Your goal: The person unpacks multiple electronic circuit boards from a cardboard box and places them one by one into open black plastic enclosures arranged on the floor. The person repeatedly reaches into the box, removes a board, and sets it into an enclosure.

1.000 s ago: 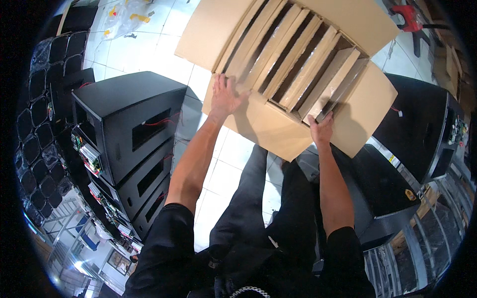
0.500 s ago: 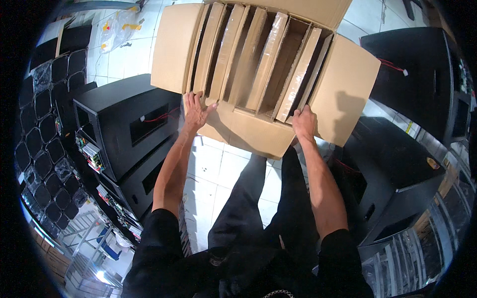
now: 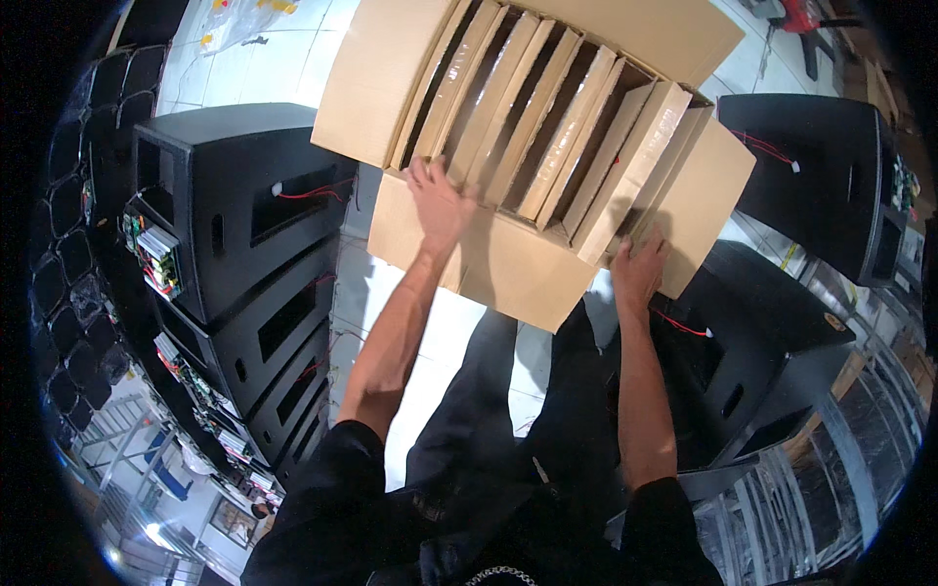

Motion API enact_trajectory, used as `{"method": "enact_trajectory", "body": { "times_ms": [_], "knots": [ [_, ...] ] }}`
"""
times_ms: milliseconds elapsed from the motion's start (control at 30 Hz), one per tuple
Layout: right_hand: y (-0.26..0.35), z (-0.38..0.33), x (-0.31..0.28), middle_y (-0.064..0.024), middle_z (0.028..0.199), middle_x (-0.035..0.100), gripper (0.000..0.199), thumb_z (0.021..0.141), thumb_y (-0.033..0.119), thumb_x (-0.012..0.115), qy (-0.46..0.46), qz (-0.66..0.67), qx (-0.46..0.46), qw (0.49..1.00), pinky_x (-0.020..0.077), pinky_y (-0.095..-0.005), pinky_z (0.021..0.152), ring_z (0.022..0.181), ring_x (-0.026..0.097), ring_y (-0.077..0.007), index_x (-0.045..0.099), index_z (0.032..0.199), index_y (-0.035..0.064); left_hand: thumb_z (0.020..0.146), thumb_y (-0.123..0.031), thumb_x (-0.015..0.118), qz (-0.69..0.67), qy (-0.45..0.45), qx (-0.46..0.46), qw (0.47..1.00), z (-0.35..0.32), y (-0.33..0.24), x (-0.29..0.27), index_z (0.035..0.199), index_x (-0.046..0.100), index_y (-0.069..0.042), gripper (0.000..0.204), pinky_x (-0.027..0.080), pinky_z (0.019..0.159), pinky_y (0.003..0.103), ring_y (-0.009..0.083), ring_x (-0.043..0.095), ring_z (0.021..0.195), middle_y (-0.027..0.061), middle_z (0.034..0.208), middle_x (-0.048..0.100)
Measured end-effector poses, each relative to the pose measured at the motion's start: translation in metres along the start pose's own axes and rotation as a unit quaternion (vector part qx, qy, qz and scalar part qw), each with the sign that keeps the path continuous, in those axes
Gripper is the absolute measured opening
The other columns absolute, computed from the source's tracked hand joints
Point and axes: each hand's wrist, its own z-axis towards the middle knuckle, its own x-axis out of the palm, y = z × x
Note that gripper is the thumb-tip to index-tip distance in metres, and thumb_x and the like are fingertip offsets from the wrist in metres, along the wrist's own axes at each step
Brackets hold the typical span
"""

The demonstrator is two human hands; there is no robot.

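Observation:
A large open cardboard box point(image 3: 508, 264) lies in front of me, its flaps folded out. Several flat cardboard cartons point(image 3: 562, 137) stand in it side by side like upright slabs, some with shiny clear tape. One flat carton point(image 3: 640, 166) near the right end rises higher than its neighbours. My left hand point(image 3: 442, 203) rests at the near edge of the box by the left cartons, fingers spread. My right hand point(image 3: 639, 268) is at the near right corner beside the right flap point(image 3: 699, 210), fingers apart, holding nothing that I can see.
Black speaker-like cabinets point(image 3: 230, 195) with red wires and exposed circuit boards point(image 3: 156, 249) stand stacked on my left. More black cabinets point(image 3: 762, 342) stand on my right. A clear plastic bag point(image 3: 244, 24) lies on the white tiled floor point(image 3: 308, 59). Metal bars point(image 3: 782, 518) are at lower right.
My left hand has moved right along the near edge. My right hand has come away from the carton end and shifted right, opening. The right-hand carton now stands higher.

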Motion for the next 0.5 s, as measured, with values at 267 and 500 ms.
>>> {"method": "enact_trajectory", "body": {
  "times_ms": [267, 500],
  "knots": [
    [0.068, 0.035, 0.067, -0.0338, 0.112, 0.051, 0.073, 0.072, 0.031, 0.072, 0.075, 0.063, 0.132, 0.986, 0.0432, -0.0507, 0.092, 0.106, 0.052, -0.0483, 0.042, 0.125, -0.0084, 0.079, -0.044, 0.066, 0.005, 0.088, 0.017, 0.996, -0.027, -0.006, 0.013, 0.127, 0.046, -0.006, 0.065, 0.017, 0.109, 0.061, 0.0515, 0.023, 0.131, 0.0286, 0.145, 0.024],
    [0.031, 0.037, 0.076, -0.0339, 0.102, 0.057, 0.060, 0.069, 0.022, 0.068, 0.024, 0.044, 0.088, 0.995, 0.0456, -0.0506, 0.086, 0.096, 0.057, -0.0479, 0.046, 0.116, -0.0083, 0.082, -0.036, 0.066, -0.073, 0.112, 0.034, 0.990, -0.034, 0.012, 0.004, 0.128, 0.047, 0.000, 0.061, 0.018, 0.110, 0.060, 0.0524, 0.020, 0.132, 0.0285, 0.145, 0.022]
  ]
}}
